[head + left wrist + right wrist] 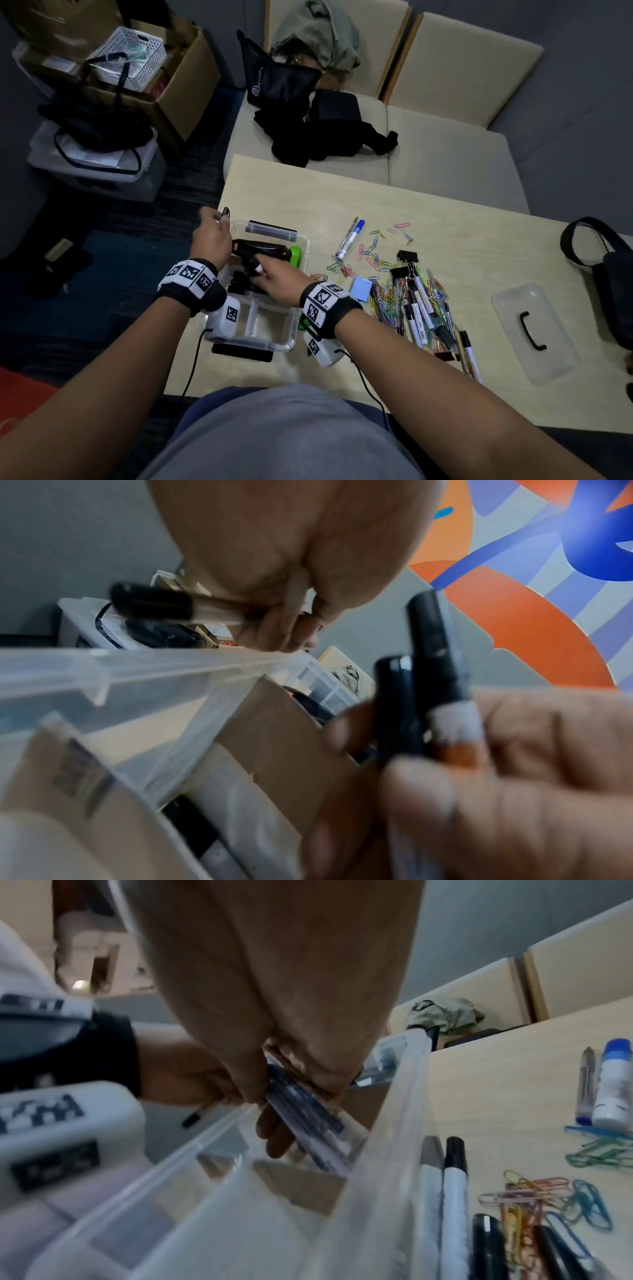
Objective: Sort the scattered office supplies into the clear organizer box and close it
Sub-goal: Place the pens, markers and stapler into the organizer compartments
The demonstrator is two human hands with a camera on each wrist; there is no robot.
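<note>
Both hands hover over the clear plastic organizer box (pixel 301 246). The left hand (pixel 212 236) pinches one black-capped marker (pixel 154 605); the right hand (pixel 274 281) has fingers clamped on blurred, half-hidden black-capped pens (pixel 428 696).

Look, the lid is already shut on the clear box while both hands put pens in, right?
Not quite. The lid lies off on the table, right of the clear box, which is open, as the head view shows. Both hands do hold pens there.

Office lounge — cushioned bench (pixel 445 150), low table (pixel 445 240), storage boxes (pixel 178 82).
</note>
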